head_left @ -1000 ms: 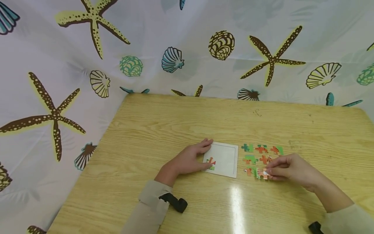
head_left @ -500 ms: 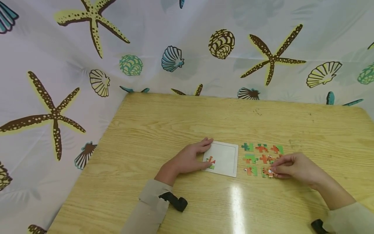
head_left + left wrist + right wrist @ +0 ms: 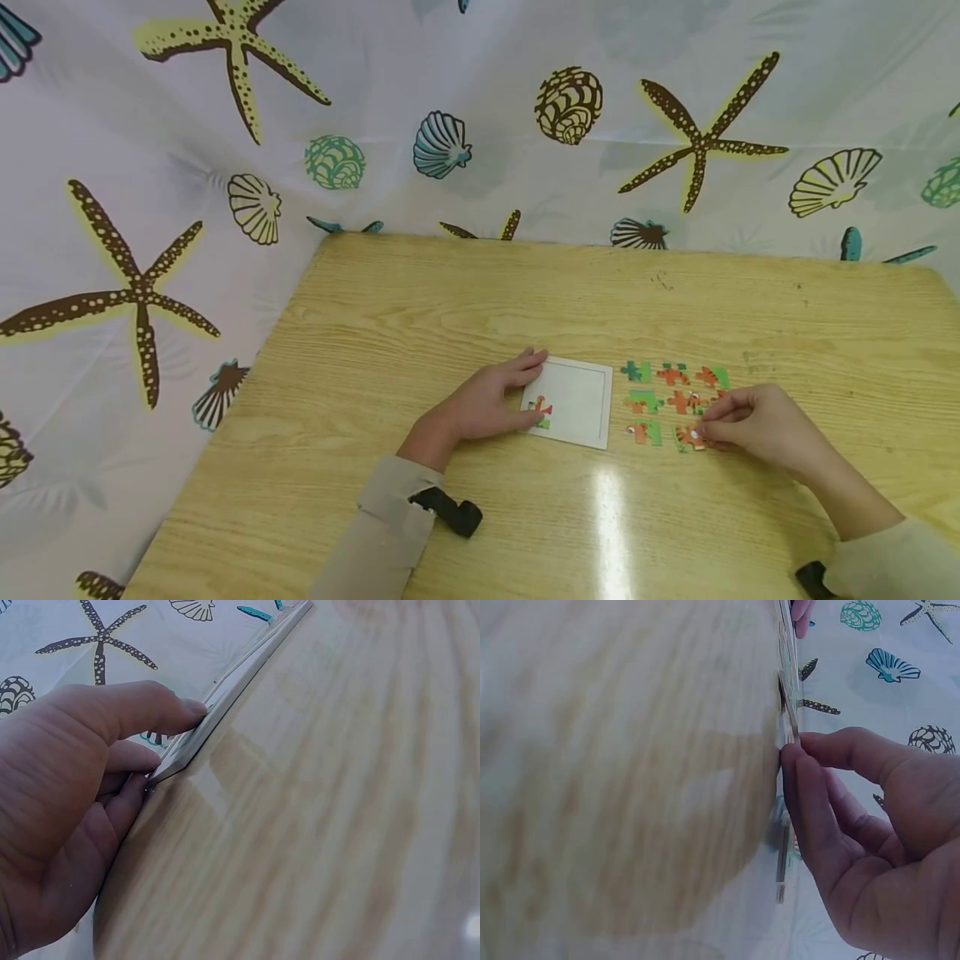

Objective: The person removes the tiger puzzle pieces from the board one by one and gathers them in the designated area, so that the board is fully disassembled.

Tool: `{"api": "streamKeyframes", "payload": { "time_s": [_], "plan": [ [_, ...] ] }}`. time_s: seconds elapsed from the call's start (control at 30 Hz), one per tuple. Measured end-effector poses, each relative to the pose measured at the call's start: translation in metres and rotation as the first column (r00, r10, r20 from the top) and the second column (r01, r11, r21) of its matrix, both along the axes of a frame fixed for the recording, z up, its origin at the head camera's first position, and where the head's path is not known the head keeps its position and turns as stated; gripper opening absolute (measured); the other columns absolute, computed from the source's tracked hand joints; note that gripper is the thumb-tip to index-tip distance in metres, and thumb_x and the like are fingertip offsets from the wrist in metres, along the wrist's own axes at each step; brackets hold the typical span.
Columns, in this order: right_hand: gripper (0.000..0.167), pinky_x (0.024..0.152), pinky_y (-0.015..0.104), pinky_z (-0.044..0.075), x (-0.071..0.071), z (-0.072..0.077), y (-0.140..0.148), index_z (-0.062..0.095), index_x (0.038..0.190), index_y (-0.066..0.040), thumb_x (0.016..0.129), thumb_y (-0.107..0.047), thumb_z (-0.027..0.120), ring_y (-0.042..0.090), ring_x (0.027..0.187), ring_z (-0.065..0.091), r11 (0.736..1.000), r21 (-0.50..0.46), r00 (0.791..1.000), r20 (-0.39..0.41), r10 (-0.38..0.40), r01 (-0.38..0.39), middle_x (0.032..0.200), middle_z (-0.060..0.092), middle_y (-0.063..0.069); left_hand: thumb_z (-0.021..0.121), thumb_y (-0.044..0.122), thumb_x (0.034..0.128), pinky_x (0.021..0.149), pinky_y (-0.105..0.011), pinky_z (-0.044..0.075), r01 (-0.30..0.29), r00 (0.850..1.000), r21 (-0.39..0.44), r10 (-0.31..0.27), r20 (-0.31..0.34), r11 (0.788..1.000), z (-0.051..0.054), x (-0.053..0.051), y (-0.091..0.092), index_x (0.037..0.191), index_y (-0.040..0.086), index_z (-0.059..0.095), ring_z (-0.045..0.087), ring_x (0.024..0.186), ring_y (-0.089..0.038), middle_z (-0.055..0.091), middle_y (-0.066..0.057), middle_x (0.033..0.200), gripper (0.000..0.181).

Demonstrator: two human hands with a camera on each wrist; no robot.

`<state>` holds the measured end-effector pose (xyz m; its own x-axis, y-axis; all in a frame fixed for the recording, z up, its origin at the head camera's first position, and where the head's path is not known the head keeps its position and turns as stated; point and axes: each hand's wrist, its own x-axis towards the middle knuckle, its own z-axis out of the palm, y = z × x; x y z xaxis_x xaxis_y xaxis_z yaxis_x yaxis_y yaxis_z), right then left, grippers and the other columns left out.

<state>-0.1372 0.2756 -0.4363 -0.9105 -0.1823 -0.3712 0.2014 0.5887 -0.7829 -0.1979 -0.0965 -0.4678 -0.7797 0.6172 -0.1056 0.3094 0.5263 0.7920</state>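
Observation:
A square white puzzle board (image 3: 574, 392) lies on the table, with a small orange and green puzzle section in its lower left corner, partly behind the left thumb. My left hand (image 3: 487, 404) grips the board's left side; the left wrist view has the thumb (image 3: 176, 711) on top and the other fingers at its edge. To the right, my right hand (image 3: 772, 429) pinches an orange striped puzzle piece (image 3: 686, 437) between thumb and fingers. In the right wrist view that piece (image 3: 788, 701) is tilted, one end off the table. Its right part is hidden by the fingertips.
Several loose puzzle pieces (image 3: 672, 374) lie in rows between the board and my right hand; the hand covers part of the middle row. A wooden table (image 3: 420, 308) carries everything. A cloth (image 3: 525, 183) printed with shells and starfish hangs behind and at left.
My right hand has moved the pinched piece a little to the right, away from the neighbouring green and orange piece, and turned it slightly. The left hand stays on the board.

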Motion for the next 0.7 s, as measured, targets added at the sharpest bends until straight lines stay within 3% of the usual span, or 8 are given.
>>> {"api": "streamKeyframes", "payload": {
  "time_s": [0.17,0.3,0.7],
  "plan": [
    [0.028,0.063,0.026,0.054,0.0019,0.0027,-0.0045,0.072,0.096,-0.003,0.086,-0.028,0.080,0.015,0.074,0.066,0.989,0.149,0.998,-0.066,0.014,-0.004,0.084,0.072,0.003,0.074,0.028,0.0909,0.124,-0.037,0.024,0.001,1.000,-0.004,-0.001,-0.005,1.000,-0.0013,-0.0010,-0.0004,0.152,0.006,0.036,0.016,0.154,-0.009,0.025,0.006,0.165,0.075],
    [0.024,0.062,0.025,0.049,0.0026,0.0028,-0.0060,0.073,0.092,-0.007,0.084,-0.029,0.081,0.015,0.074,0.062,0.976,0.216,0.994,-0.105,0.035,-0.011,0.082,0.071,0.001,0.074,0.028,0.0912,0.124,-0.037,0.024,0.006,1.000,-0.008,-0.006,-0.008,1.000,-0.0015,-0.0011,-0.0002,0.152,0.006,0.036,0.016,0.154,-0.009,0.025,0.005,0.165,0.075],
    [0.026,0.064,0.023,0.052,0.0002,0.0069,-0.0063,0.073,0.096,-0.005,0.086,-0.029,0.079,0.012,0.075,0.065,0.985,0.163,0.991,-0.110,0.080,-0.061,0.085,0.072,0.002,0.071,0.025,0.0927,0.124,-0.036,0.024,0.004,1.000,-0.005,-0.004,-0.010,1.000,-0.0014,-0.0011,-0.0002,0.152,0.006,0.037,0.016,0.154,-0.009,0.027,0.006,0.165,0.071]
  ]
}}
